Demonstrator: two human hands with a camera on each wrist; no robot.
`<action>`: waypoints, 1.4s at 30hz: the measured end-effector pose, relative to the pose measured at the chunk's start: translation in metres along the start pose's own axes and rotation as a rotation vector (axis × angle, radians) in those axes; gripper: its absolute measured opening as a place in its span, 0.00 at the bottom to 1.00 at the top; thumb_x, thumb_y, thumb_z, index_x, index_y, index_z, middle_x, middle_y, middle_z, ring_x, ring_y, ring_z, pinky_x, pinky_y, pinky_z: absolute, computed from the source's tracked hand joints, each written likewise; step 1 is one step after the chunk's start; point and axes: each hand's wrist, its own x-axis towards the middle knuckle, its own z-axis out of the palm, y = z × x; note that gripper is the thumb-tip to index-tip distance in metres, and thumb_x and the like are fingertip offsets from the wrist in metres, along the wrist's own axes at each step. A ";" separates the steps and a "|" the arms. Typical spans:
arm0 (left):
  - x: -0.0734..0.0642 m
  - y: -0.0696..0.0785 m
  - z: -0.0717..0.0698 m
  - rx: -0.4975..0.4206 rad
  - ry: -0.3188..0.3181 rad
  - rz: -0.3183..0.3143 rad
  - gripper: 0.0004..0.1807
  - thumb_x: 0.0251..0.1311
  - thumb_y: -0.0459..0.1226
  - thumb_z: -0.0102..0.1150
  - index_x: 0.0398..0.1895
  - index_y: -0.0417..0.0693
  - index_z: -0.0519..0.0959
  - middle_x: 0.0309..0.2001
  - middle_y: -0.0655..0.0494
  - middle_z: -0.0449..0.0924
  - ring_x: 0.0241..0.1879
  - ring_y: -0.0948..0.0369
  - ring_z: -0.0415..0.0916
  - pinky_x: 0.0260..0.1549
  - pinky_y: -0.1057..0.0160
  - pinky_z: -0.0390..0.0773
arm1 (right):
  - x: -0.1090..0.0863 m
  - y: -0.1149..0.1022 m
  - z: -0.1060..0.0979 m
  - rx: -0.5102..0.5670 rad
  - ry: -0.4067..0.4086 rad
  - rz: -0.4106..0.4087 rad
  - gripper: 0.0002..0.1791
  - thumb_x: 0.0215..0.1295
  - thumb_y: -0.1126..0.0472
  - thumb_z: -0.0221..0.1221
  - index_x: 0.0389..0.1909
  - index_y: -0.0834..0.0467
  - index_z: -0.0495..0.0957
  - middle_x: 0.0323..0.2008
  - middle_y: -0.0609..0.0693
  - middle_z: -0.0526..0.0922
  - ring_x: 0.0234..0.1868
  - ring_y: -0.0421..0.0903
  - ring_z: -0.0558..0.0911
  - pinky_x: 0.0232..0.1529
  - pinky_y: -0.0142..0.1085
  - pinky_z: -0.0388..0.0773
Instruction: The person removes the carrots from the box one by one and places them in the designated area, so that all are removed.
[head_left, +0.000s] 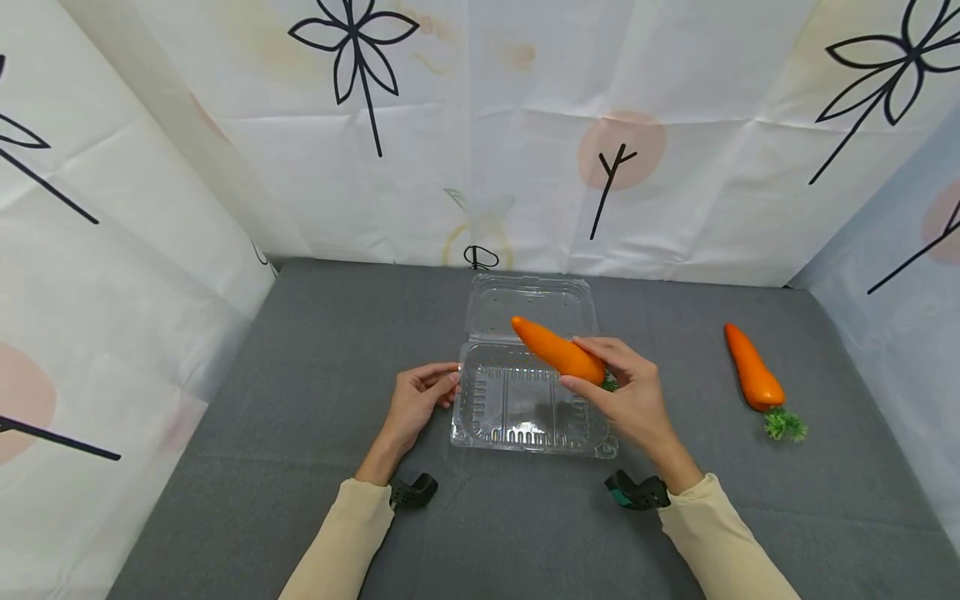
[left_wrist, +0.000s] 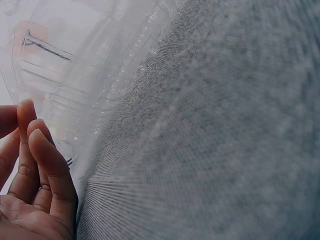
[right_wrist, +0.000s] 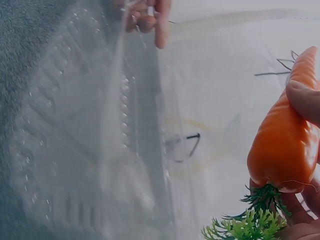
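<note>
A clear plastic clamshell box (head_left: 528, 408) lies with its lid (head_left: 532, 304) folded back, away from the person. At its left edge, my left hand (head_left: 422, 400) pinches the rim between thumb and fingers; in the left wrist view, fingertips (left_wrist: 35, 130) meet beside the see-through wall. Above the box, my right hand (head_left: 626, 392) grips an orange carrot (head_left: 558, 348), thumb on one side and fingers on the other. The carrot's tip points up and left in the head view. Its green leafy top (right_wrist: 250, 222) hangs below the thick end in the right wrist view.
A second carrot (head_left: 753, 371) with a green top (head_left: 785, 423) lies on the grey cloth (head_left: 322, 333) to the right. White printed curtains (head_left: 487, 167) stand behind the table and along both sides. Black wrist devices (head_left: 637, 492) sit below both hands.
</note>
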 end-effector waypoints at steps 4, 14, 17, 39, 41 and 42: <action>0.000 0.000 0.000 0.007 0.000 -0.004 0.13 0.68 0.29 0.62 0.51 0.28 0.82 0.30 0.51 0.84 0.27 0.63 0.79 0.26 0.68 0.79 | -0.002 -0.005 -0.010 -0.009 0.047 -0.007 0.31 0.47 0.84 0.70 0.56 0.71 0.81 0.51 0.62 0.81 0.50 0.43 0.80 0.51 0.27 0.78; 0.000 -0.001 0.000 0.007 -0.002 0.005 0.13 0.68 0.29 0.62 0.51 0.28 0.82 0.29 0.52 0.83 0.26 0.63 0.78 0.26 0.69 0.79 | -0.007 -0.001 -0.033 -0.015 0.201 0.005 0.31 0.46 0.88 0.68 0.56 0.73 0.80 0.51 0.52 0.84 0.48 0.44 0.81 0.50 0.26 0.78; 0.000 -0.001 0.000 0.000 -0.002 0.004 0.13 0.68 0.29 0.62 0.51 0.27 0.82 0.29 0.52 0.83 0.26 0.63 0.78 0.25 0.69 0.79 | -0.010 0.002 -0.040 -0.049 0.253 0.024 0.31 0.46 0.88 0.68 0.56 0.73 0.80 0.51 0.49 0.84 0.48 0.43 0.81 0.49 0.25 0.78; 0.000 -0.002 0.000 0.007 0.001 0.013 0.13 0.68 0.29 0.62 0.51 0.28 0.82 0.30 0.51 0.83 0.26 0.63 0.78 0.26 0.69 0.79 | -0.040 0.036 -0.085 -0.418 0.587 0.370 0.25 0.57 0.63 0.74 0.56 0.62 0.84 0.40 0.37 0.79 0.30 0.26 0.78 0.27 0.17 0.73; 0.000 -0.002 0.000 0.006 0.000 0.015 0.13 0.68 0.29 0.62 0.51 0.28 0.82 0.30 0.51 0.83 0.27 0.63 0.78 0.26 0.69 0.79 | -0.042 0.040 -0.087 -0.469 0.605 0.402 0.26 0.56 0.59 0.75 0.56 0.63 0.84 0.38 0.40 0.80 0.30 0.24 0.76 0.27 0.17 0.72; 0.000 -0.002 0.000 0.005 -0.002 0.015 0.13 0.68 0.29 0.62 0.51 0.28 0.82 0.30 0.51 0.83 0.27 0.63 0.78 0.26 0.69 0.79 | -0.042 0.042 -0.089 -0.481 0.613 0.421 0.26 0.56 0.58 0.75 0.55 0.64 0.84 0.38 0.43 0.81 0.30 0.24 0.76 0.28 0.16 0.71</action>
